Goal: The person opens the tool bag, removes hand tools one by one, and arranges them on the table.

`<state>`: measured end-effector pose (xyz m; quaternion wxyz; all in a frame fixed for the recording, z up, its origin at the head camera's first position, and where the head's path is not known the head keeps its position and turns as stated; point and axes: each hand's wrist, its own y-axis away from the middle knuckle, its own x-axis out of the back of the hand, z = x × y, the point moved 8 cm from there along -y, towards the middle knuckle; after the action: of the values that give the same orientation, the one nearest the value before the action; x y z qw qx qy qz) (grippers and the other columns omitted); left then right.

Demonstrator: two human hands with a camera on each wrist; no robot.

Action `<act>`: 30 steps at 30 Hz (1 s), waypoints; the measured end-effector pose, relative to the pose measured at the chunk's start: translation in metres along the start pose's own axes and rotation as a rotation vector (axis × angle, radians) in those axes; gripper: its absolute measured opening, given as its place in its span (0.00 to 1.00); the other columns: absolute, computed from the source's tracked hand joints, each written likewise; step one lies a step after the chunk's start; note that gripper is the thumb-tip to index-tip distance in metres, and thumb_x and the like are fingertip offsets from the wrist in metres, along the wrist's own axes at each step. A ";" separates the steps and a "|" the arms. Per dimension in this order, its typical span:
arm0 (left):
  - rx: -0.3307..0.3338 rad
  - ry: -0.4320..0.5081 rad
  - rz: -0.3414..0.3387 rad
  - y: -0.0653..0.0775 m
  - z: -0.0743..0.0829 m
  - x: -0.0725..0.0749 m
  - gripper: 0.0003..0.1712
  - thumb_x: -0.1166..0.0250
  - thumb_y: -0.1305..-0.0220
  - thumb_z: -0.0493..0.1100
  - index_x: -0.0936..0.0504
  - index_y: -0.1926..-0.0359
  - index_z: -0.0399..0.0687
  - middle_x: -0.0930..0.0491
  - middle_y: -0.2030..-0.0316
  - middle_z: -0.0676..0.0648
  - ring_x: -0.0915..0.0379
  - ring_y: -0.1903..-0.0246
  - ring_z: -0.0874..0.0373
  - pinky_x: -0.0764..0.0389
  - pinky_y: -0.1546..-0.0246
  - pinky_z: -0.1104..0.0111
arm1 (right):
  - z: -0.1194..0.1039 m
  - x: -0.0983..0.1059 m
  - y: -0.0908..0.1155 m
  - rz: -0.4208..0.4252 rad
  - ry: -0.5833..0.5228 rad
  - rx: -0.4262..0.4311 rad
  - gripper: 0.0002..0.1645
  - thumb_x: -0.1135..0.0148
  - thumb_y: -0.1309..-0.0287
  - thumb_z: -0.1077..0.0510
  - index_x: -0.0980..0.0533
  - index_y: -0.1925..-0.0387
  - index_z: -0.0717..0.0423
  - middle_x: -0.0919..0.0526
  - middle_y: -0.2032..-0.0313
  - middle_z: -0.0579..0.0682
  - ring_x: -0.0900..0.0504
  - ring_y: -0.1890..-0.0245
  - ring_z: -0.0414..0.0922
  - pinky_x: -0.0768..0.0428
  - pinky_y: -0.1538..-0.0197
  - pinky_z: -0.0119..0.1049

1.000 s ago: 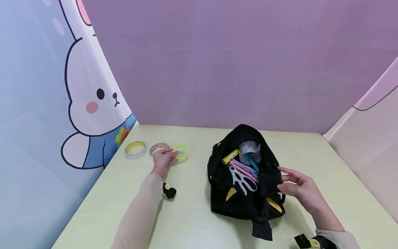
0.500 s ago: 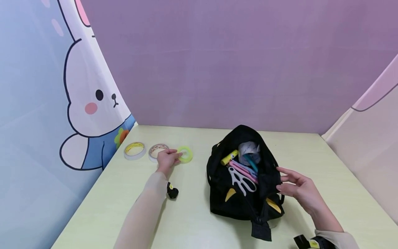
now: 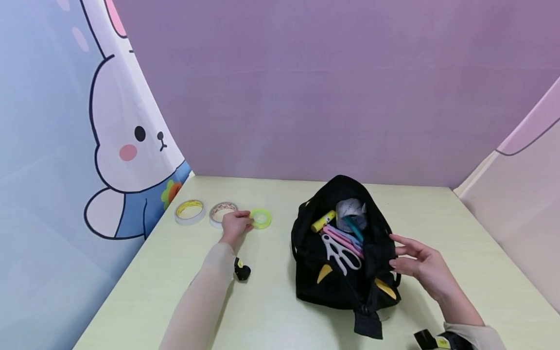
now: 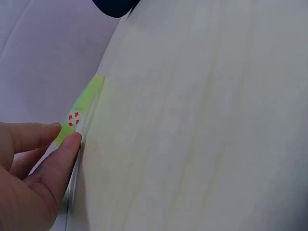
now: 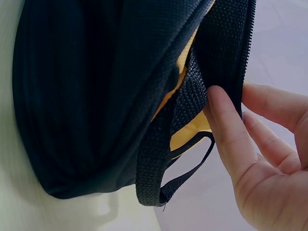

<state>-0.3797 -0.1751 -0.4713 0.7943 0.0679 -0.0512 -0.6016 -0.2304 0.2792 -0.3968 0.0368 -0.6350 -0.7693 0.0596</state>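
My left hand [image 3: 236,225] is at the left edge of a green tape roll [image 3: 261,219], which lies flat on the table. In the left wrist view, the thumb and forefinger stand slightly apart, fingertips right at the roll's side [image 4: 86,98]. My right hand [image 3: 426,267] pinches the right rim of an unzipped black bag [image 3: 315,287]; in the right wrist view, thumb and fingers lie on either side of its zip edge [image 5: 231,53]. Inside the bag are white-handled scissors [image 3: 343,255], a yellow tube [image 3: 323,221], pink and blue items and a grey roll [image 3: 352,213].
Left of the green roll, a tape roll with a brown-printed core [image 3: 216,219] sits partly behind the left hand. Farther left lies one with a yellow core [image 3: 189,220]. A purple partition [image 3: 323,97] rises behind the table [image 3: 262,301], with a rabbit-printed curtain [image 3: 127,107] at left.
The green roll shifted slightly right along with my left hand, away from the other rolls; then the left fingertips drew back to its edge. My right hand stays on the bag's rim.
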 end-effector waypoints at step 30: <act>-0.067 0.023 -0.053 0.010 0.030 -0.003 0.22 0.39 0.36 0.27 0.25 0.40 0.26 0.27 0.40 0.30 0.25 0.44 0.40 0.19 0.48 0.56 | -0.001 -0.001 0.000 -0.011 -0.016 0.009 0.36 0.43 0.41 0.79 0.19 0.44 0.39 0.15 0.62 0.45 0.14 0.67 0.40 0.14 0.63 0.32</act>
<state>-0.3757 -0.1706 -0.4403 0.7804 0.0493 -0.0201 -0.6230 -0.2301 0.2781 -0.3957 0.0337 -0.6302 -0.7727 0.0680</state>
